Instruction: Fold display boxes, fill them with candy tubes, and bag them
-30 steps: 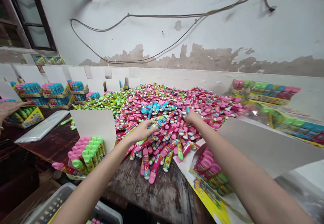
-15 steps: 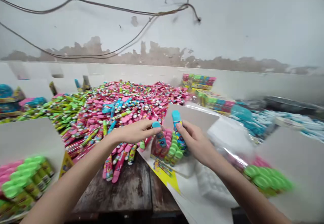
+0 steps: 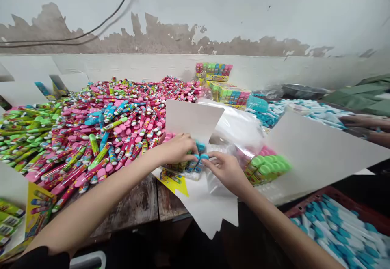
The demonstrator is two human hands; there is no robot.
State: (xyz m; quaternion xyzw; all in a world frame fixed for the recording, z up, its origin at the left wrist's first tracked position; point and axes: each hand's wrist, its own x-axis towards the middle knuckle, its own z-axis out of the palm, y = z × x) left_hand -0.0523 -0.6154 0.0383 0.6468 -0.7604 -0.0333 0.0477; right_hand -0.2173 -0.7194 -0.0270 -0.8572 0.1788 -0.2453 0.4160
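Observation:
My left hand (image 3: 179, 149) is closed over a blue-capped printed tube (image 3: 191, 164) standing in a small clear tray (image 3: 194, 176). My right hand (image 3: 226, 171) pinches the cap of another blue-capped tube (image 3: 204, 156) at the tray's right end. Pink caps (image 3: 168, 136) show behind my left hand, which hides most of the other tubes in the tray. The tray rests on an unfolded white card box (image 3: 209, 204) with a yellow printed panel (image 3: 174, 182). The box's raised flap (image 3: 191, 117) stands behind my hands.
A large heap of pink, green and blue tubes (image 3: 122, 119) covers the table's left side. Filled display boxes (image 3: 233, 95) stand at the back. Right of my hands lie clear plastic bags (image 3: 240, 127) and a box of green-capped tubes (image 3: 269, 167). Another person's hand (image 3: 368, 123) shows far right.
Both hands have lowered the blue-capped tubes they held up into the tray, and moved closer together. The view has swung right and down, bringing a crate of blue-and-white tubes into sight.

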